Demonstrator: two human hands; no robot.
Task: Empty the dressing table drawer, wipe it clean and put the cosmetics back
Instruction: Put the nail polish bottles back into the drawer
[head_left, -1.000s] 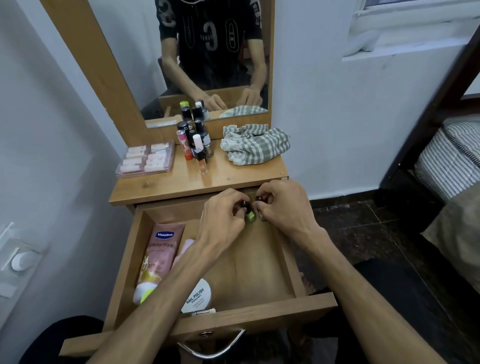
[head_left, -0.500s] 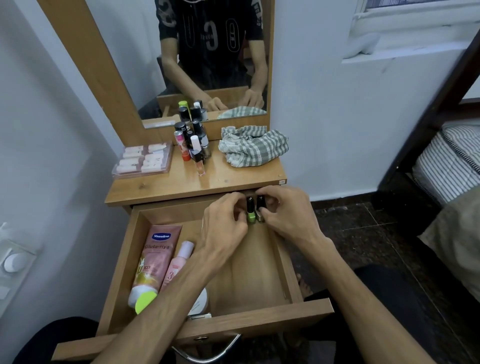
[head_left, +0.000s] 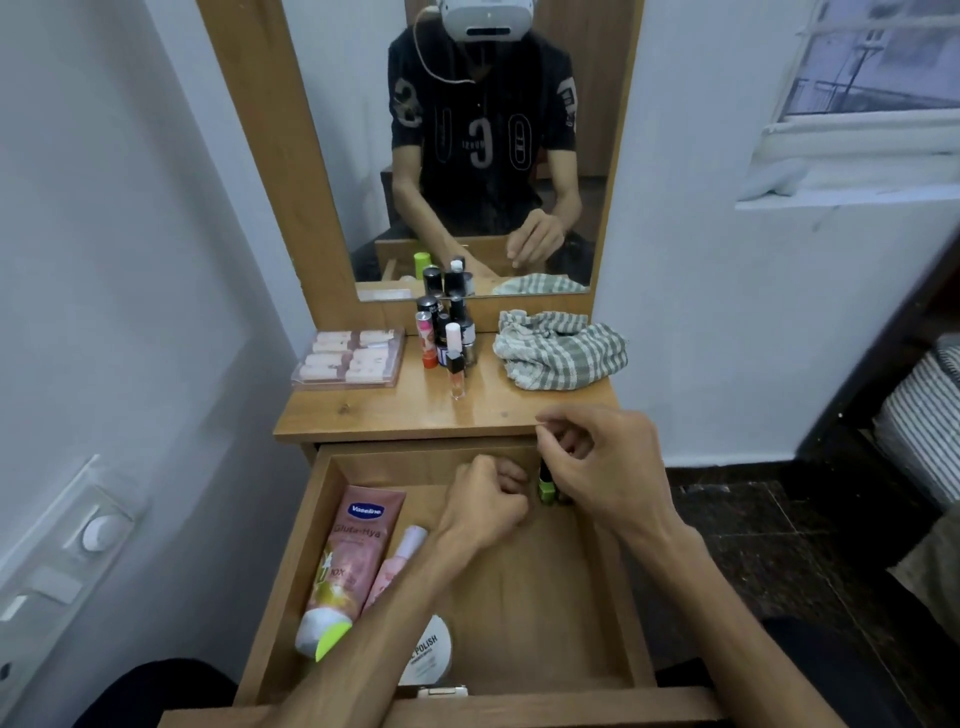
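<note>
Standing upright in the drawer's (head_left: 291, 545) far right corner, a green nail polish bottle (head_left: 545, 488) is touched by the curled right hand (head_left: 597, 467); whether it is pinched cannot be told. Small, rigid and probably glass, it is best taken by its dark cap. The left hand (head_left: 483, 501) is curled just beside it, and nothing is seen in it.

Wooden tabletop (head_left: 363, 410) — checked cloth (head_left: 561, 356), bottles (head_left: 447, 338), clear case (head_left: 350, 358) on it.

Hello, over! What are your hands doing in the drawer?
Left hand curled, holding nothing seen. Right hand above green bottle, back right corner of drawer; grip unclear. Nothing in the way.
</note>
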